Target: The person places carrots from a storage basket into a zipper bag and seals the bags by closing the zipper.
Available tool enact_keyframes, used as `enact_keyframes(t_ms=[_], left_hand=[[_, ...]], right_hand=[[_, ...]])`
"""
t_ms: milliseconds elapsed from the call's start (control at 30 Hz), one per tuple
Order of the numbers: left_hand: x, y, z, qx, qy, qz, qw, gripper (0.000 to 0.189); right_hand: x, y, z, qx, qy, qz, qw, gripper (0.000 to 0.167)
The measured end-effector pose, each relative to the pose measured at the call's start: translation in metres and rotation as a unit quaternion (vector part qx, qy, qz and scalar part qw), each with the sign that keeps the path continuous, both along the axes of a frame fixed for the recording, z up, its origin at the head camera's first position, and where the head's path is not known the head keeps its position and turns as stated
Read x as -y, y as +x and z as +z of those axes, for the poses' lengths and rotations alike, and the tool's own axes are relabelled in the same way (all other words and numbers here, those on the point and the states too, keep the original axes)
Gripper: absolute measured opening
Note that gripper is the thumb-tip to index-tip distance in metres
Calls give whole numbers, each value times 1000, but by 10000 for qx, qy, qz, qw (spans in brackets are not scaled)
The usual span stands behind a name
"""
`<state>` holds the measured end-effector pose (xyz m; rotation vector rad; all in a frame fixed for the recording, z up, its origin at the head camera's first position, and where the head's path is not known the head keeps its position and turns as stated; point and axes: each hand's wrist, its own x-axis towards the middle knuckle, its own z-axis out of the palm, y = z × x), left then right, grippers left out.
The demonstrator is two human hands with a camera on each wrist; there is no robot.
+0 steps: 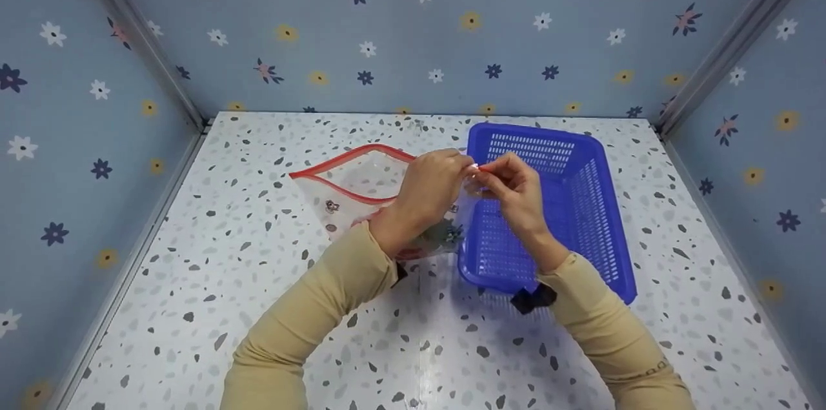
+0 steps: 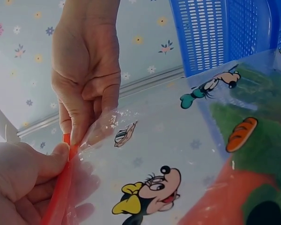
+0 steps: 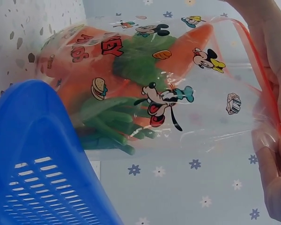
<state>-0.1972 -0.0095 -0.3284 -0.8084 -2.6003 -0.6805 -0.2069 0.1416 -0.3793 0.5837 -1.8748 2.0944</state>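
Observation:
A clear zip bag (image 1: 310,197) with a red seal strip and printed cartoon figures stands upright on the table, its mouth gaping on the left side. Inside are orange things with green tops (image 3: 126,61), which look like carrots. My left hand (image 1: 432,187) pinches the red strip between thumb and fingers, also plain in the left wrist view (image 2: 23,183). Close beside it, my right hand (image 1: 519,194) pinches the strip's right end with thumb and forefinger. Both hands' fingertips nearly meet. In the head view my left hand and forearm hide part of the bag.
A blue slotted plastic basket (image 1: 616,248) stands right of the bag, under my right hand. The speckled white table (image 1: 226,307) is bounded by flowered panels (image 1: 413,16) at the back and both sides.

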Motion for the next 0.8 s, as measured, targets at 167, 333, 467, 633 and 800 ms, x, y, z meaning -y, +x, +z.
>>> enact_keyframes(t_ms=[167,333,467,633,800], left_hand=[[2,2,1,58,61,90,9999,20],[13,0,-1,-254,36,163,9995,17],[30,-4,-5,-555,208,403,9974,16],[49,-5,-6,-668,452,449,9957,16],[63,-5,-5,-662,360,609,9953,15]], right_hand=[[0,-1,2,20,-31,145,9999,5],[-6,-4,3,6,-14,198,9998,2],[-15,-7,3,2,-113,62,9999,5],[-18,-9,6,11,-50,39,10000,8],[-20,-11,7,119,-43,32,9999,11]])
